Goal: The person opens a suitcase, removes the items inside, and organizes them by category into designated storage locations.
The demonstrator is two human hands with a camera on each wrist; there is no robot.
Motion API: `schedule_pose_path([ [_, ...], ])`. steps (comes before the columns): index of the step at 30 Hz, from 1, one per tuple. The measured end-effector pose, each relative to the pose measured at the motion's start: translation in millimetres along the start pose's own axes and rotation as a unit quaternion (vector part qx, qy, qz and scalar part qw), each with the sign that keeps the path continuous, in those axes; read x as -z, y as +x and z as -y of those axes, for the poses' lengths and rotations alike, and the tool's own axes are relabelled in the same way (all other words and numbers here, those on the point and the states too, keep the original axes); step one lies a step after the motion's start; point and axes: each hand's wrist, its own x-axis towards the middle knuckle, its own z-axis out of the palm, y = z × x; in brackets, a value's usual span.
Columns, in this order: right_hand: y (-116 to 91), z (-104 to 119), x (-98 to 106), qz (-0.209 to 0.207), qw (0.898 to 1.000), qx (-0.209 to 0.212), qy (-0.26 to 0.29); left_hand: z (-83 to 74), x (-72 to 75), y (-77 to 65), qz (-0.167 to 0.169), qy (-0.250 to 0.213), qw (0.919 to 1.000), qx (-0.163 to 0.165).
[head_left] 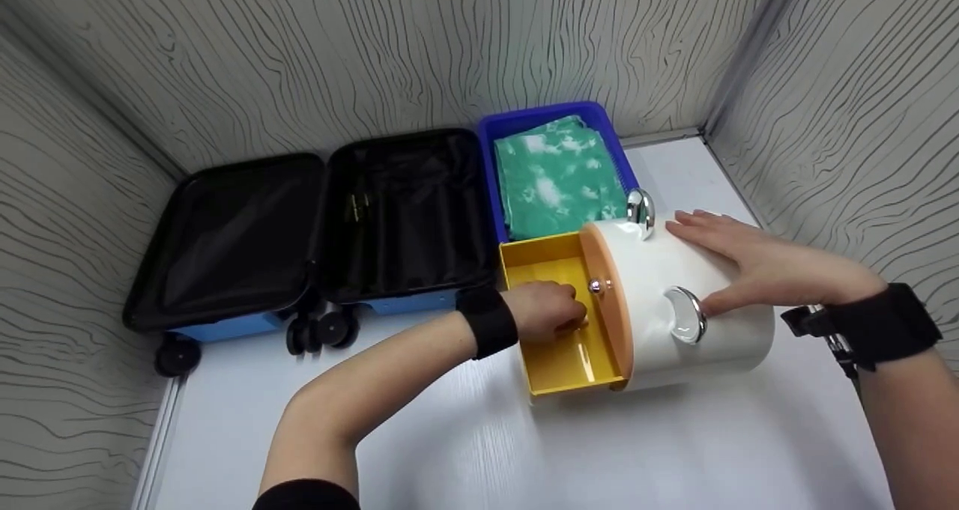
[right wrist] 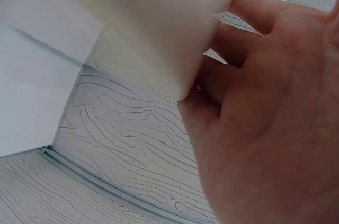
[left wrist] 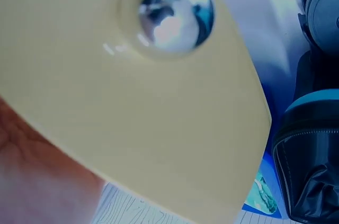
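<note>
A white rounded box (head_left: 674,255) with an orange end panel (head_left: 610,300) and silver fittings lies on the table. From its left end a yellow drawer (head_left: 543,252) is pulled out. My left hand (head_left: 543,311) reaches down into this drawer with bent fingers, their tips hidden; I cannot tell whether they hold something. In the left wrist view, a pale panel with a round silver knob (left wrist: 177,12) partly hides that hand. Spread across the top of the white box is my right hand (head_left: 779,266), its thumb beside a silver handle (head_left: 688,315).
An open suitcase (head_left: 408,210) with black lining, blue shell and wheels lies on the left. Between it and the white box, toward the back wall, stands a blue basket (head_left: 491,173) holding folded green-and-white cloth (head_left: 551,173). Wood-grain panels (head_left: 404,53) enclose the table.
</note>
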Motion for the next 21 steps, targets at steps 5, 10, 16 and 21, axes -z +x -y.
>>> schedule_pose_path([
  [5,0,0,0,0.000,1.000,0.001,-0.007,0.2,0.7,-3.8,0.005,-0.022,0.9997,0.000],
  [10,0,0,-1,0.000,1.000,-0.006,-0.004,2.8,9.5,-13.3,-0.002,-0.056,0.9984,-0.001],
  [16,1,1,0,0.003,1.000,-0.003,-0.003,12.3,25.9,-37.2,-0.054,-0.101,0.9927,0.038],
  [21,1,0,1,0.007,1.000,0.000,-0.009,24.6,34.1,-67.1,-0.129,-0.121,0.9803,0.088],
])
